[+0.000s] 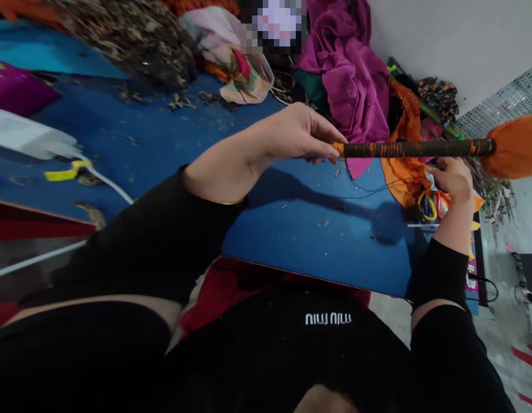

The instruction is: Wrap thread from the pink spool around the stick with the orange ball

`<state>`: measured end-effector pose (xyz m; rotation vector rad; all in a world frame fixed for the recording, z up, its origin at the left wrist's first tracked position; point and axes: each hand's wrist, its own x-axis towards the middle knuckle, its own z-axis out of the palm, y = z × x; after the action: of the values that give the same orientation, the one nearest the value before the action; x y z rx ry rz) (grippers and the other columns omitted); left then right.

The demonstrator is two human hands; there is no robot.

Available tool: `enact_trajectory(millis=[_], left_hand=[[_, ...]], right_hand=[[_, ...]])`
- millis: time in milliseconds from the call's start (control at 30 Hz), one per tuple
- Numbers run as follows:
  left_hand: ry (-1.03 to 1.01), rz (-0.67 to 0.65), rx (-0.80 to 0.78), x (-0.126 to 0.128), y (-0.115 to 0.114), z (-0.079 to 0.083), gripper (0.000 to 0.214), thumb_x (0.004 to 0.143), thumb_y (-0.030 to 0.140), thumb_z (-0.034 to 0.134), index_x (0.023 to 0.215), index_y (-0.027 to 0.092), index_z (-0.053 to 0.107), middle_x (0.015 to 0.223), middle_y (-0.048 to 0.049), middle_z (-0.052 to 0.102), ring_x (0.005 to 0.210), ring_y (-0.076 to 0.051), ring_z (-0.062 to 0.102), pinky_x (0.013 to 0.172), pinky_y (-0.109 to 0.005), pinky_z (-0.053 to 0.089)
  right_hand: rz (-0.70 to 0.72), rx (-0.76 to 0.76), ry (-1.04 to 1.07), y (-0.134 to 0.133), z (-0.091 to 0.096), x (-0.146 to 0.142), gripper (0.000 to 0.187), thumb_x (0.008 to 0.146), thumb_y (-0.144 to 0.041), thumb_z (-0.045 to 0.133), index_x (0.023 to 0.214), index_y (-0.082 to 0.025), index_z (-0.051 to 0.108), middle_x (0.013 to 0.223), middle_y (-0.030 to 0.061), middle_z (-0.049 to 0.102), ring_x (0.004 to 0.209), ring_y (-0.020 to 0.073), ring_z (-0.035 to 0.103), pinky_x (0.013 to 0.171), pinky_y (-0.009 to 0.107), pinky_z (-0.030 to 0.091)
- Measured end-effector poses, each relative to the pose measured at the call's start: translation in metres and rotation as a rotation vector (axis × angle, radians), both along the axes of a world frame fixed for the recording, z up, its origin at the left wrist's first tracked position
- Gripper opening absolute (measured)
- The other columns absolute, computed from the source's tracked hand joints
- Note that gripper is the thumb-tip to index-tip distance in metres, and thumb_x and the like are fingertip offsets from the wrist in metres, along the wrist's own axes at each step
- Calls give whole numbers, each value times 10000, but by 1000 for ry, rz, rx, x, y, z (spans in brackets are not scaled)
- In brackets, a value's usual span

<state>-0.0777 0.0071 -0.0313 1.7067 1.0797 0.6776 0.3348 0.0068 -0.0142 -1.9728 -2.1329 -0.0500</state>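
Note:
My left hand (306, 135) is closed in a pinch on the orange end of a dark wrapped stick (442, 148). The stick lies level above the table, and orange shows through its dark wrapping in several places. At its far right end is a rounded orange cloth head (517, 146). Below the stick, my right hand (457, 178) has its fingers bent beside an orange cloth (399, 178); what they hold is partly hidden. A thin dark thread runs toward these fingers. Yellow (428, 207) and red scissor-like handle loops sit just under that hand.
Scraps dot the blue table (291, 229). Dried leaves (132, 40), a patterned cloth (244, 74) and magenta fabric (352, 74) are heaped at the back. A white power strip (28, 135) with its cable lies left. Plant stems (500, 198) hang past the right edge.

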Motion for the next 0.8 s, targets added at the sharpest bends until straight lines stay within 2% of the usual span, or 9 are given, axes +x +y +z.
enact_trajectory(millis=[67, 100, 167, 267, 367, 467, 600, 700, 800], left_hand=[[-94, 43, -36, 5, -2, 0, 348, 838, 226, 779, 1169, 136, 837, 842, -114, 794, 616, -127, 589, 646, -343, 512], [-139, 61, -50, 7, -3, -1, 328, 825, 181, 758, 1139, 138, 844, 853, -116, 796, 594, -112, 573, 613, -322, 491], [-209, 86, -71, 11, -3, -4, 305, 813, 150, 734, 1095, 144, 852, 865, -119, 802, 568, -97, 561, 565, -291, 462], [-275, 125, -92, 16, 0, -9, 323, 797, 144, 735, 1094, 143, 862, 878, -122, 815, 550, -95, 569, 558, -288, 481], [-250, 157, -65, 19, 4, -15, 340, 788, 146, 751, 1106, 153, 872, 864, -116, 820, 568, -128, 621, 584, -318, 525], [-211, 169, -24, 21, 8, -19, 351, 773, 146, 771, 1107, 162, 877, 826, -97, 814, 575, -154, 654, 602, -339, 553], [-277, 170, -70, 24, 8, -21, 336, 731, 119, 772, 1047, 155, 878, 739, -67, 782, 501, -117, 578, 537, -292, 493], [-392, 162, -165, 23, 7, -18, 283, 687, 90, 780, 950, 152, 866, 662, -40, 740, 476, -94, 532, 485, -250, 427], [-505, 134, -263, 19, 7, -16, 261, 662, 102, 808, 914, 159, 840, 668, -28, 737, 480, -88, 537, 466, -234, 412]], right_hand=[[-154, -50, -149, -15, 14, -26, 182, 842, -225, 827, 713, -209, 700, 736, 50, 623, 634, 152, 410, 689, 366, 291], [-166, -82, -181, -24, 20, -41, 154, 833, -228, 837, 720, -218, 732, 733, 50, 654, 641, 162, 444, 686, 359, 294], [-4, -39, -83, -42, 30, -72, 74, 908, -270, 765, 841, -255, 792, 788, 32, 716, 696, 185, 562, 706, 352, 378], [236, 300, 260, -52, 30, -113, 126, 959, -319, 714, 1018, -253, 803, 936, 47, 729, 822, 202, 662, 820, 373, 546], [268, 457, 311, -38, 18, -141, 246, 944, -341, 743, 1180, -284, 780, 1124, 73, 686, 985, 226, 678, 940, 414, 601], [282, 357, 269, -18, 9, -154, 196, 940, -331, 742, 1132, -307, 769, 1177, 68, 659, 1094, 248, 671, 984, 426, 608], [290, 304, 290, -4, 5, -161, 77, 962, -311, 684, 933, -261, 735, 1116, 71, 664, 1075, 249, 669, 982, 423, 598], [305, 332, 357, -7, 3, -160, 190, 966, -365, 670, 819, -244, 664, 1031, 74, 659, 1020, 243, 652, 969, 425, 583], [412, 317, 580, -19, -1, -143, 347, 928, -523, 705, 748, -246, 600, 887, 50, 623, 912, 223, 623, 871, 401, 577]])
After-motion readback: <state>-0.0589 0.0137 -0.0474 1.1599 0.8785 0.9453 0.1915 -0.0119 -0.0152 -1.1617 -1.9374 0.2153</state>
